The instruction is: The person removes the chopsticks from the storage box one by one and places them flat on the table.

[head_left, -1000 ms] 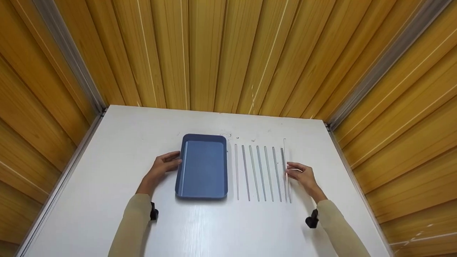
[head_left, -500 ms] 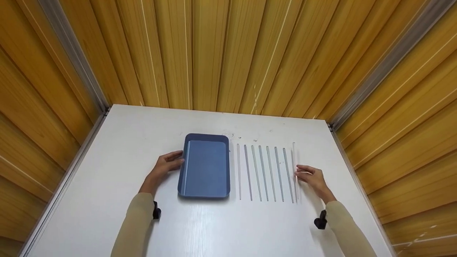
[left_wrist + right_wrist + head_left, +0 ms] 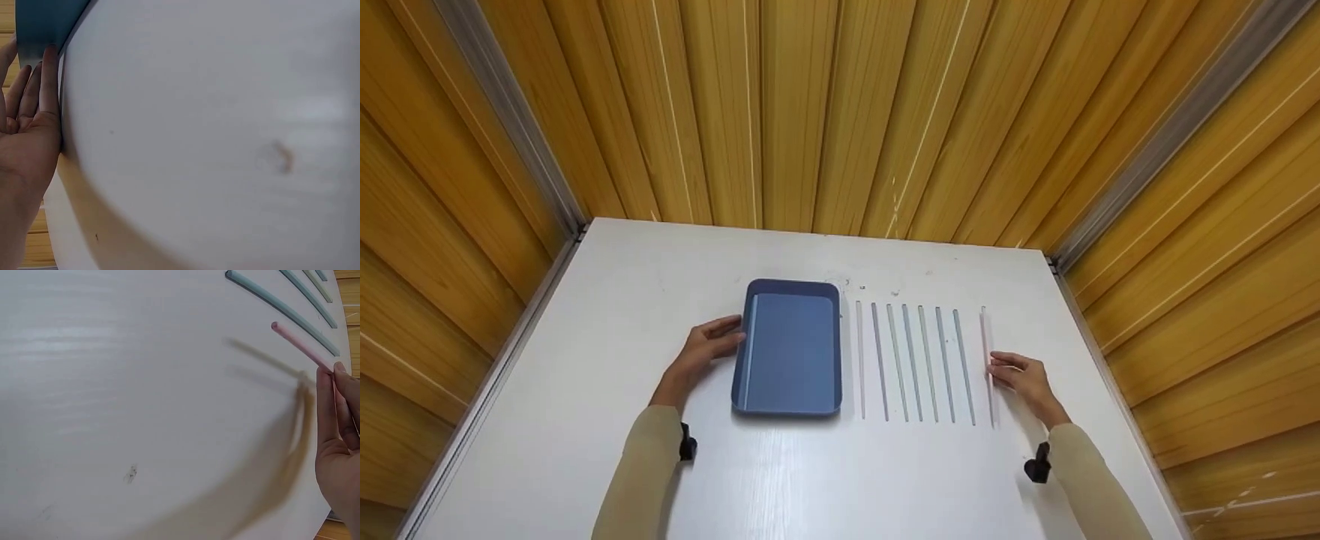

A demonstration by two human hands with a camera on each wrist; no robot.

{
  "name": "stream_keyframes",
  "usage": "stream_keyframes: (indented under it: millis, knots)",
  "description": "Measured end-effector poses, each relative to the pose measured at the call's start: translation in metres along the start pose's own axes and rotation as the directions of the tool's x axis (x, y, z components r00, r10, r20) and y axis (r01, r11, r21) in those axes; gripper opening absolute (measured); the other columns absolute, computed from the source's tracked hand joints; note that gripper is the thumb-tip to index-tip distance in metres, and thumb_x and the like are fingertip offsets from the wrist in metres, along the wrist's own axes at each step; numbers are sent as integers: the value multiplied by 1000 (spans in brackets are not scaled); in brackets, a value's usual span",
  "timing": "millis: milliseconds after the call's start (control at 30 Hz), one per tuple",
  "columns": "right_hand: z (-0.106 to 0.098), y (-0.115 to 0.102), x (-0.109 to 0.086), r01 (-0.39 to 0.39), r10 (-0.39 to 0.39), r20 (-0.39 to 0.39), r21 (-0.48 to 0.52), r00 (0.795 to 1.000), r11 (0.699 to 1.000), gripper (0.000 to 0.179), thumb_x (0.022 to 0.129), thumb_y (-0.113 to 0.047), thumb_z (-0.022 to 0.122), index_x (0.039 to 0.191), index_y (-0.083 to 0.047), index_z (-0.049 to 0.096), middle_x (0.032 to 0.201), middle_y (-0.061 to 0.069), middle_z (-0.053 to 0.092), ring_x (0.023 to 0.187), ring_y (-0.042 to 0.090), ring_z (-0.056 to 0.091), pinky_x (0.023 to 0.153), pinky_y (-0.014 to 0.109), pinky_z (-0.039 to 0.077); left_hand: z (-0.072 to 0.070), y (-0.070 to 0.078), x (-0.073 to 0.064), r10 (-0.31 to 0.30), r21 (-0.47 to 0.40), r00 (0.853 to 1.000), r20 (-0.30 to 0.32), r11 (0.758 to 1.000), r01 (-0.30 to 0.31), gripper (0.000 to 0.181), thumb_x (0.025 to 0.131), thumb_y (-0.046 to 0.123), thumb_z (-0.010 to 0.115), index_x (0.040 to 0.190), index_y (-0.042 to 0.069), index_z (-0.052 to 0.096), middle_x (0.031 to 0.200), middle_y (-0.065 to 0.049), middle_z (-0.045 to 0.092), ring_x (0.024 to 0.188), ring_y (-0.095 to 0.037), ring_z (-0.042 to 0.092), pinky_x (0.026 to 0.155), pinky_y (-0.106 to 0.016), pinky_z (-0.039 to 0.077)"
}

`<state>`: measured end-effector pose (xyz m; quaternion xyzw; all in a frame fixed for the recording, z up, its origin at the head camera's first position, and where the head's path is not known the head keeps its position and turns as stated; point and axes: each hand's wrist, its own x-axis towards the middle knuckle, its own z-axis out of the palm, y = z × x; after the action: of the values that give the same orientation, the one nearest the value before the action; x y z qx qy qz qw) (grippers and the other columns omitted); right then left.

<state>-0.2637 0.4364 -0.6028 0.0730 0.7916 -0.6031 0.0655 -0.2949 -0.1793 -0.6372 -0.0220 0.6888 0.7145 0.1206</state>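
My right hand (image 3: 1024, 381) pinches a thin pink straw (image 3: 984, 330) between thumb and fingertips, at the right end of a row of straws. In the right wrist view the pink straw (image 3: 298, 343) slants above the white table, its shadow falling apart from it. Left of it several pale straws lie side by side, the nearest a blue-green straw (image 3: 281, 306). My left hand (image 3: 701, 352) rests with fairly straight fingers against the left side of a blue rectangular tray (image 3: 748, 352). In the left wrist view, the fingertips (image 3: 49, 62) touch the tray's outer wall (image 3: 42, 22).
The white table (image 3: 780, 480) carries the tray in the middle and the straws to its right. Small dark marks (image 3: 862, 288) dot the surface behind the straws. Yellow wood-look panels (image 3: 787, 112) close off the back and both sides.
My right hand has moved right with the pink straw, away from the row, and the straw's far end has come down nearer the table. My left hand stays at the tray.
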Motion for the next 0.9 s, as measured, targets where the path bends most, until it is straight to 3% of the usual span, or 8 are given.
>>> stream_keyframes:
  millis: [300, 600, 900]
  knots:
    - [0, 6, 1, -68, 67, -30, -21, 997, 997, 46, 97, -2, 68, 138, 15, 54, 104, 1, 77, 90, 2, 74, 82, 18, 61, 0, 1, 0, 7, -18, 1000, -8, 1000, -7, 62, 94, 15, 75, 149, 1, 50, 153, -22, 51, 113, -7, 68, 95, -24, 59]
    - [9, 3, 3, -51, 41, -69, -150, 997, 987, 46, 94, -7, 73, 134, 12, 59, 111, 13, 76, 87, -1, 69, 79, 14, 60, 1, 0, -1, -17, -19, 1000, -13, 1000, 16, 64, 93, 17, 77, 149, 3, 51, 154, -19, 51, 116, -9, 67, 96, -24, 58]
    - [20, 3, 5, 24, -50, -104, -241, 993, 970, 38, 91, -2, 74, 125, 13, 65, 105, 18, 76, 80, -2, 67, 74, 11, 58, 1, 0, 1, -9, -18, 1000, -19, 1000, 9, 63, 92, 15, 77, 149, 3, 52, 154, -20, 51, 120, -12, 66, 93, -22, 59]
